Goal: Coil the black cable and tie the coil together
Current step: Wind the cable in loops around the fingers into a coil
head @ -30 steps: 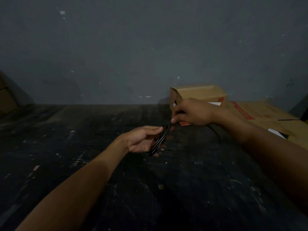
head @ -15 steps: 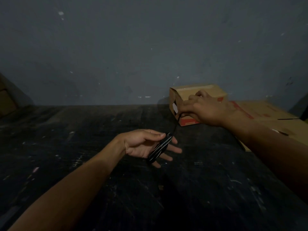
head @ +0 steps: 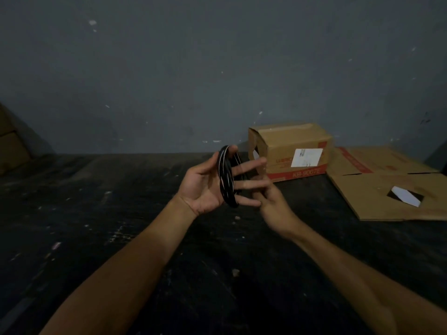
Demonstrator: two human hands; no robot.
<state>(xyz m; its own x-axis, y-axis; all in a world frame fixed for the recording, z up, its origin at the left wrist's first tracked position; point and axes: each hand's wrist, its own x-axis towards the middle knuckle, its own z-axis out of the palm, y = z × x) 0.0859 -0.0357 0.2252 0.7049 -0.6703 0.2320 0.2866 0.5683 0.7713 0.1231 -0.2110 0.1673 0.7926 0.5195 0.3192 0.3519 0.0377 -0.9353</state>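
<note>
The black cable [head: 226, 182] is wound in several loops around the fingers of my left hand [head: 203, 187]. That hand is raised with its palm toward me and its fingers spread to the right. The coil runs from the fingertip of the top finger down to the lowest finger. My right hand [head: 273, 204] is just behind and below the left fingers, blurred, with its fingertips hidden by them. Whether it pinches the cable's end I cannot tell.
A dark scuffed surface [head: 96, 213] lies under both arms. A brown cardboard box [head: 297, 146] with a white label stands against the grey wall behind my hands. A flattened cardboard sheet [head: 377, 189] lies to its right.
My left hand has lifted and turned its palm toward me with the coil on its fingers. My right hand has swung from near the box down to beneath the left fingers.
</note>
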